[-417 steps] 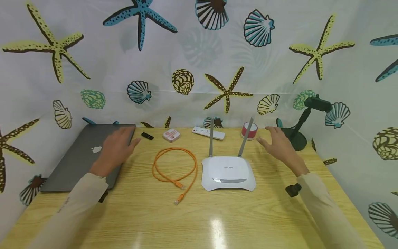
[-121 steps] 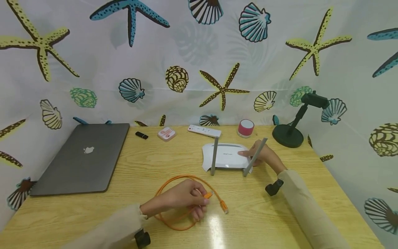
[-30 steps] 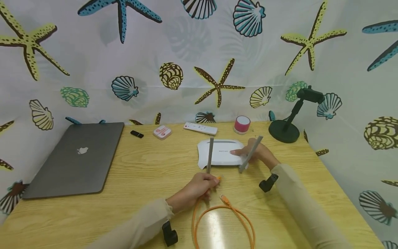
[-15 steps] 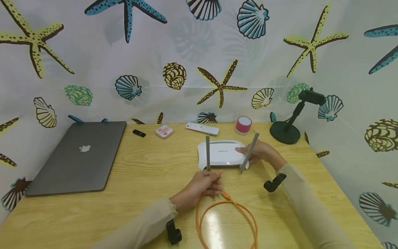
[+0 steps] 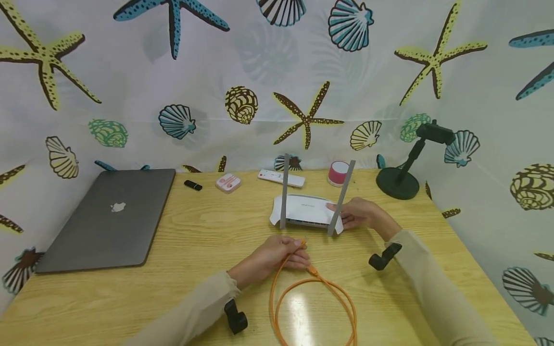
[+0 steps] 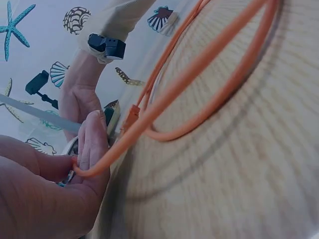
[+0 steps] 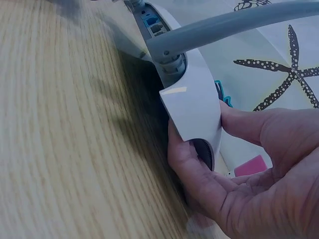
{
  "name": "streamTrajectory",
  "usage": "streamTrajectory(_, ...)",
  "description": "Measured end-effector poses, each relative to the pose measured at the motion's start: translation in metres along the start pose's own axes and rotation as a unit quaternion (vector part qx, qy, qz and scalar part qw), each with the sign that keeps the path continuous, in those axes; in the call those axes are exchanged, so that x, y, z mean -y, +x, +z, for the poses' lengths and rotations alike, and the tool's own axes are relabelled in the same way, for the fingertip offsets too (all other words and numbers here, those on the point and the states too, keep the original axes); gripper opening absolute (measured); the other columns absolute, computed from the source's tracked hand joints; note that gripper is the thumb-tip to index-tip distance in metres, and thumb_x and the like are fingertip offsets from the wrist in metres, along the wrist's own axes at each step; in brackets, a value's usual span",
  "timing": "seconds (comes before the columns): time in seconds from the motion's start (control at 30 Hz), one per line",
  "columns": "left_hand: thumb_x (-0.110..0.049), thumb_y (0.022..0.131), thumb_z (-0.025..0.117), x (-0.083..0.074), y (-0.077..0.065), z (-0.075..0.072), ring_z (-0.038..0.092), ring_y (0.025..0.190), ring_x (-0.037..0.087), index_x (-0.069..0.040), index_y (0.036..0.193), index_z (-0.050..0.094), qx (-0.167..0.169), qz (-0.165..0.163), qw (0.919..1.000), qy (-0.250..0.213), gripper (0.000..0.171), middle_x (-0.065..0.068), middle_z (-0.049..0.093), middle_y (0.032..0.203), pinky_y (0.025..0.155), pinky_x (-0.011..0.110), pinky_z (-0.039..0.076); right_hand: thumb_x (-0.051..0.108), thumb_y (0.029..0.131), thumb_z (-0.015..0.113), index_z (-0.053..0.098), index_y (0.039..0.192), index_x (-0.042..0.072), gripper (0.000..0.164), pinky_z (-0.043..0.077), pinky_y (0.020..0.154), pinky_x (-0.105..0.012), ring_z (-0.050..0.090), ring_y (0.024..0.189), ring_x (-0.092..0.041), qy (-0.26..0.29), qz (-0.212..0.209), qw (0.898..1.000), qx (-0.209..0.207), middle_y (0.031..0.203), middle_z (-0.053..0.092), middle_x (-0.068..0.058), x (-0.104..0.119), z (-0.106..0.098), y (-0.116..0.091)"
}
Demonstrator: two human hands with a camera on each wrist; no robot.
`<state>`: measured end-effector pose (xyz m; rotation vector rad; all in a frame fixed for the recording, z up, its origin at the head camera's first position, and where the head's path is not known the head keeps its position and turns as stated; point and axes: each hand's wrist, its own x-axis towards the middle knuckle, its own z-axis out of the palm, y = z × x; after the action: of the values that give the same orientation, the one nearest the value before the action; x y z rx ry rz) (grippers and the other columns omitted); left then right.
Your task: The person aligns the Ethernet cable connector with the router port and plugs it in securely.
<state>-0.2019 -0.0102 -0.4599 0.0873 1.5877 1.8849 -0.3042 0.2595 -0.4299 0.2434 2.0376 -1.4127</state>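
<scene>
The white router [image 5: 303, 207] stands with its two grey antennas up and its port side facing me, tilted up off the table. My right hand [image 5: 362, 214] grips its right end, thumb on top and fingers underneath, as the right wrist view shows on the router's white shell [image 7: 192, 102]. Just in front of the router, my left hand [image 5: 272, 254] pinches one end of an orange network cable [image 6: 167, 99] between thumb and fingers, its plug pointing toward the ports. The cable's other plug [image 5: 312, 270] lies close beside the left fingers, and the loop spreads toward me on the table.
A closed dark laptop [image 5: 125, 221] lies at left. Along the back are a black USB stick [image 5: 193, 185], a pink-and-white earphone case [image 5: 228, 183], a white remote [image 5: 277, 178] and a pink-and-white cylinder [image 5: 338, 174]. A black stand [image 5: 398, 182] is at right.
Over the last half second the right hand has tilted the router, bringing its antennas more upright and its ports into view. Earlier, the left hand picked up the cable end and brought it to the router.
</scene>
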Motion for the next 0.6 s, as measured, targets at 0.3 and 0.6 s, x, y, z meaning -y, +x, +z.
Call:
streamTrajectory(0.3, -0.014, 0.105, 0.045, 0.003, -0.002, 0.006, 0.074, 0.093, 0.021, 0.014, 0.125, 0.053, -0.027, 0.04, 0.9988, 0.007, 0.035, 0.026, 0.07, 0.112, 0.08, 0.031, 0.061, 0.04, 0.094, 0.065, 0.062, 0.099, 0.0, 0.041, 0.061, 0.067, -0.024, 0.071, 0.069, -0.011, 0.006, 0.002, 1.0, 0.0, 0.075, 0.073, -0.003, 0.001, 0.002, 0.002)
streamTrajectory(0.6, -0.019, 0.104, 0.048, 0.014, 0.007, 0.015, 0.075, 0.083, 0.018, 0.015, 0.115, 0.06, -0.103, 0.08, 0.991, -0.032, 0.037, 0.024, 0.073, 0.103, 0.072, 0.029, 0.062, 0.04, 0.094, 0.065, 0.063, 0.097, 0.001, 0.04, 0.061, 0.067, -0.025, 0.071, 0.069, -0.011, -0.005, -0.004, 1.0, 0.0, 0.075, 0.073, -0.002, 0.0, 0.003, 0.003)
